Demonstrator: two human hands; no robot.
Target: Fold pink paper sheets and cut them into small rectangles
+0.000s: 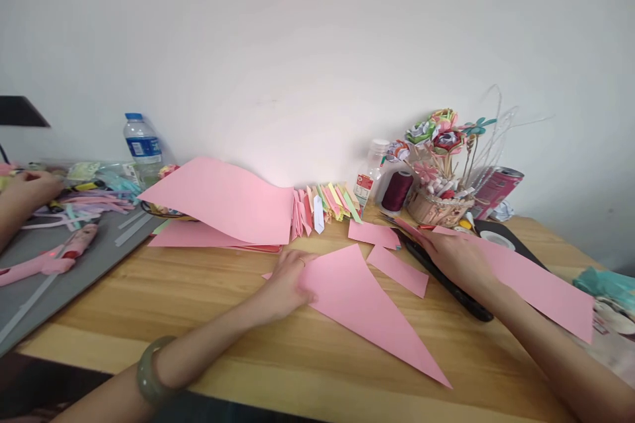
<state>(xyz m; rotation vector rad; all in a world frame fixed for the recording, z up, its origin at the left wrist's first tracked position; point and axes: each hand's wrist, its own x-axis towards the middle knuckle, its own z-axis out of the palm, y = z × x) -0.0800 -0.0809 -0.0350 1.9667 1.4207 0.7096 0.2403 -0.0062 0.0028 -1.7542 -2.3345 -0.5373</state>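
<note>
My left hand [288,284], a green bangle on its wrist, is closed on the left edge of a large pink paper sheet [367,310] with a pointed lower right corner. At the right, my right hand [459,258] pinches a narrow pink paper strip [409,230] above the black-handled scissors [446,281]. The scissors lie on the table, partly under that hand. Two small pink paper rectangles [399,269] rest between my hands. Another long pink sheet [540,291] lies behind my right wrist, which covers part of it.
Folded pink sheets [218,201] and a row of folded paper pieces [327,205] stand by the wall. A thread spool [397,190] and a basket of paper flowers [439,208] are behind. Another person's hand [37,188] and a pink glue gun [54,261] are at left.
</note>
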